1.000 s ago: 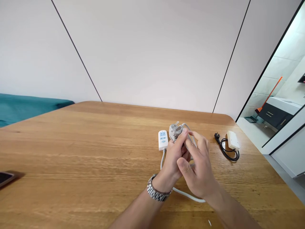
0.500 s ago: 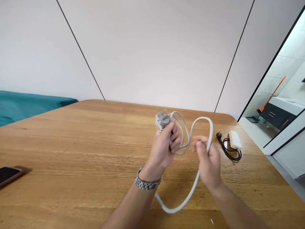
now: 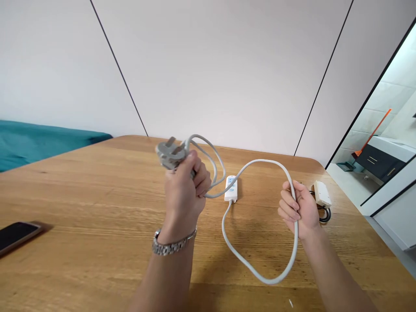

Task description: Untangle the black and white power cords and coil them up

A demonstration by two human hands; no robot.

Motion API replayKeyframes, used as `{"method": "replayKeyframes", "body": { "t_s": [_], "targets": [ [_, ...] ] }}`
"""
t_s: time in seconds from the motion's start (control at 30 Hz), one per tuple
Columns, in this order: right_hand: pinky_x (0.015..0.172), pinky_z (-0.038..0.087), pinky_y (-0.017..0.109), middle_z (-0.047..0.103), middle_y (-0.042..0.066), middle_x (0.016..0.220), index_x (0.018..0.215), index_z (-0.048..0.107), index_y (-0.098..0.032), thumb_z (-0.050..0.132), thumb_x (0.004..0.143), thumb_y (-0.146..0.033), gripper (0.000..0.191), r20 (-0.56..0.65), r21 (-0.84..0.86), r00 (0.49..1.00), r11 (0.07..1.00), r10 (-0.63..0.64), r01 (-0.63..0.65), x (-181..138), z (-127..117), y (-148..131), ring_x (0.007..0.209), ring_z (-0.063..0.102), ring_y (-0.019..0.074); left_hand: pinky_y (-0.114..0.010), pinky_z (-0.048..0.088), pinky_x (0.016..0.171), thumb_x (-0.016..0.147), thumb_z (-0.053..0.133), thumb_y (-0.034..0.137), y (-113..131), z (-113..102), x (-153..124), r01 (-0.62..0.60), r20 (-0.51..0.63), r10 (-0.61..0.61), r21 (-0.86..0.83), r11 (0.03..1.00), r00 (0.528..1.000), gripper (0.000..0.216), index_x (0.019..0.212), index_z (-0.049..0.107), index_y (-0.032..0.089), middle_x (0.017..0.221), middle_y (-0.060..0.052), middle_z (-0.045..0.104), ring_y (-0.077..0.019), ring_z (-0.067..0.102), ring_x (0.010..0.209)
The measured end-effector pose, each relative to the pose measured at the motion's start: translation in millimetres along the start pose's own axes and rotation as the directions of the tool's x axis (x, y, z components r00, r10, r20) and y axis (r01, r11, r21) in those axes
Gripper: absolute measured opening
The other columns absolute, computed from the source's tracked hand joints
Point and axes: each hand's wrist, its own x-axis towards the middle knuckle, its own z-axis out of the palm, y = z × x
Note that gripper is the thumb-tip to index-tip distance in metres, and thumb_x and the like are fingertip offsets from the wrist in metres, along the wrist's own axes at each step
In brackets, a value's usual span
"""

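Note:
My left hand (image 3: 186, 182) is closed around looped strands of a light grey power cord (image 3: 248, 266), just below its three-pin plug (image 3: 170, 152). The plug sticks out above the thumb, slightly blurred, prongs upward. Off to the right, my right hand (image 3: 300, 210) has its fingers curled around the same cord, which forms a wide loop between the hands and above the table. A small white box with blue markings (image 3: 231, 188), attached to the cord's end, lies on the wooden table behind the loop.
On the right of the table (image 3: 97, 208) sits a white adapter-like box (image 3: 321, 193) with a black cable (image 3: 325, 215), partly behind my right hand. A phone (image 3: 17, 236) lies at the left edge. A pale wall (image 3: 211, 65) rises behind the table.
My left hand has moved left with the plug, and my right hand has moved right, its fingers now closed on the cord. The loop has widened, and the white box has come into view.

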Motion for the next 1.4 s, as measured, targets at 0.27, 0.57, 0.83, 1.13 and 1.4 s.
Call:
{"method": "replayKeyframes", "body": {
  "t_s": [0.27, 0.57, 0.83, 1.13, 1.4],
  "targets": [
    [0.042, 0.039, 0.019, 0.048, -0.005, 0.058, 0.070, 0.060, -0.019, 0.072, 0.071, -0.050, 0.032, -0.387, -0.176, 0.902, 0.975, -0.192, 0.132, 5.7, 5.8, 4.9, 0.049, 0.047, 0.0079, -0.017, 0.021, 0.041, 0.064, 0.083, 0.023, -38.6, 27.1, -34.5, -0.037, 0.328, -0.116, 0.425, 0.905, 0.938, 0.044, 0.050, 0.042, 0.017, 0.047, 0.007, 0.034, -0.0038, 0.027, 0.044],
    [0.042, 0.034, 0.028, 0.046, 0.000, 0.044, 0.047, 0.046, -0.022, 0.040, 0.077, -0.086, 0.071, -0.209, -0.609, 0.914, 0.778, -0.348, 0.157, -3.4, 13.0, 15.8, 0.042, 0.042, 0.0122, -0.022, 0.036, 0.051, 0.065, 0.085, 0.031, -76.2, 39.1, -53.9, 0.067, 0.548, -0.272, 0.364, 0.929, 0.791, 0.041, 0.056, 0.047, 0.017, 0.057, 0.002, 0.052, -0.0091, 0.045, 0.053],
    [0.046, 0.026, 0.026, 0.045, -0.003, 0.050, 0.057, 0.045, -0.022, 0.059, 0.084, -0.062, 0.051, 0.261, -0.932, 0.923, 0.174, -0.283, 0.317, -24.7, 20.1, 0.1, 0.047, 0.037, 0.0099, -0.020, 0.030, 0.044, 0.075, 0.074, 0.046, -80.4, 40.0, -55.8, 0.289, 0.456, -0.374, 0.246, 0.925, 0.808, 0.045, 0.055, 0.045, 0.018, 0.050, 0.005, 0.041, -0.0060, 0.036, 0.045],
    [0.054, 0.042, 0.024, 0.065, -0.001, 0.068, 0.076, 0.063, -0.020, 0.070, 0.079, -0.041, 0.022, 0.197, -0.864, 0.980, 0.476, 0.024, 0.162, -27.3, 31.5, 34.8, 0.059, 0.055, 0.0119, -0.016, 0.028, 0.037, 0.069, 0.081, 0.040, -60.7, 39.9, -32.9, 0.395, 0.215, -0.379, -0.034, 0.918, 0.900, 0.041, 0.061, 0.047, 0.017, 0.052, 0.005, 0.048, -0.0045, 0.040, 0.041],
    [0.074, 0.048, 0.026, 0.064, -0.003, 0.063, 0.062, 0.060, -0.022, 0.067, 0.076, -0.052, 0.034, 0.658, -0.696, 0.718, 0.548, 0.229, 0.463, -8.8, 3.8, 149.0, 0.066, 0.060, 0.0132, -0.013, 0.036, 0.043, 0.099, 0.051, 0.025, 25.3, 17.6, -25.6, 0.239, 0.068, -0.234, -0.462, 0.854, 0.970, 0.027, 0.072, 0.049, 0.019, 0.042, 0.011, 0.034, -0.0023, 0.028, 0.034]
  ]
}}
